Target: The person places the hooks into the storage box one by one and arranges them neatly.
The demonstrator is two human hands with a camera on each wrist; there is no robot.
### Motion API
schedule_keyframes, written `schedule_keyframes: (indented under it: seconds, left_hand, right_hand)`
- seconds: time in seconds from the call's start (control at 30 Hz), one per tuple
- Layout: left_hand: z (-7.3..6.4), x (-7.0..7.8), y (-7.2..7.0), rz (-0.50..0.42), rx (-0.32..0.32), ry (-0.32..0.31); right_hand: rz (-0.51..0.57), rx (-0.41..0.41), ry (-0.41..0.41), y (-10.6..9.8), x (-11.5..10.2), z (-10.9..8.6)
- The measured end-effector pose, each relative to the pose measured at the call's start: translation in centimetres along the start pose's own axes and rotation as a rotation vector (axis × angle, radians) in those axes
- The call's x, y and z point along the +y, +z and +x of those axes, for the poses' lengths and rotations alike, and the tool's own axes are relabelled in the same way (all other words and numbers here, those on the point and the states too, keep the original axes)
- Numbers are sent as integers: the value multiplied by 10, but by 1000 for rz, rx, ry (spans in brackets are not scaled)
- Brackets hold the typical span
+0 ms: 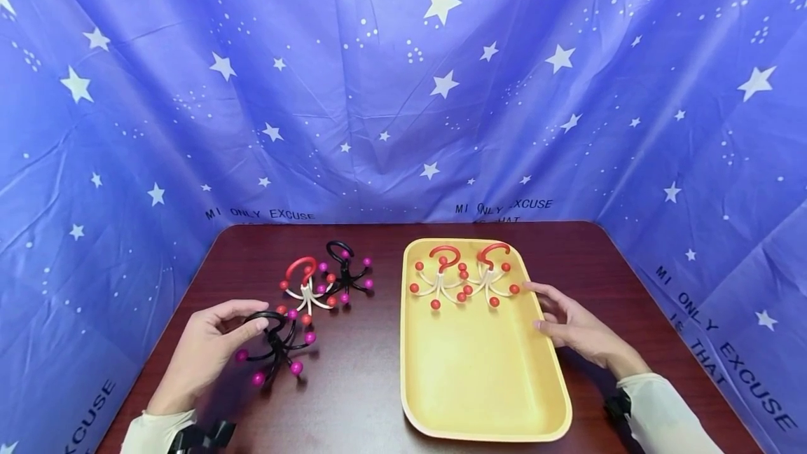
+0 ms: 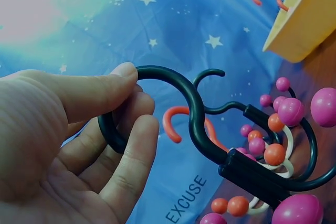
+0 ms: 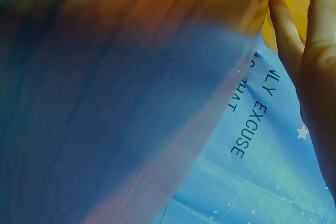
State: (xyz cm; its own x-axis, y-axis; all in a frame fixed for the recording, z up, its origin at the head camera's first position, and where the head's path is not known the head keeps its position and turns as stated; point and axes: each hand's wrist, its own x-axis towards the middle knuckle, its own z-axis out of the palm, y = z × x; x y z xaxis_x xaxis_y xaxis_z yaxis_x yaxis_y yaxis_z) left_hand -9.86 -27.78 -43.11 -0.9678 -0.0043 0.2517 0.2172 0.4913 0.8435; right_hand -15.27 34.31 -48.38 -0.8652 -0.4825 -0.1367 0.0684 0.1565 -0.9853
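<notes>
My left hand (image 1: 211, 349) pinches the curved top of a black claw hanger (image 1: 277, 352) between thumb and fingers. That hanger has several curved prongs tipped with magenta balls; I cannot tell whether they touch the table. Just behind it are a white claw hanger (image 1: 307, 293) with a red hook and red balls, and another black claw hanger (image 1: 345, 277). At the right, my right hand (image 1: 583, 331) touches the long side of a yellow tray (image 1: 479, 370) with thumb and fingers extended. In the tray's far end, two white claw hangers (image 1: 439, 284) with red hooks lie side by side.
A dark reddish-brown table (image 1: 359, 398) carries everything. Blue cloth (image 1: 378, 90) with white stars hangs behind it and along both sides. In the left wrist view, the tray's corner (image 2: 294, 40) shows beyond the hangers.
</notes>
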Motion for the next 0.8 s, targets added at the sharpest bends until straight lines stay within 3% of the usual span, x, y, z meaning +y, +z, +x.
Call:
schedule_keyframes:
  seconds: [0.27,0.53,0.8]
  left_hand:
    - [12,14,-1,8,-29,-13]
    - [25,29,7,-41,-49,23]
    - [34,40,17,-127,-64,12]
  right_hand:
    - [9,9,-2,2,0,0]
    - [20,5,-5,3,-3,0]
    - [18,2,-3,3,-3,-1]
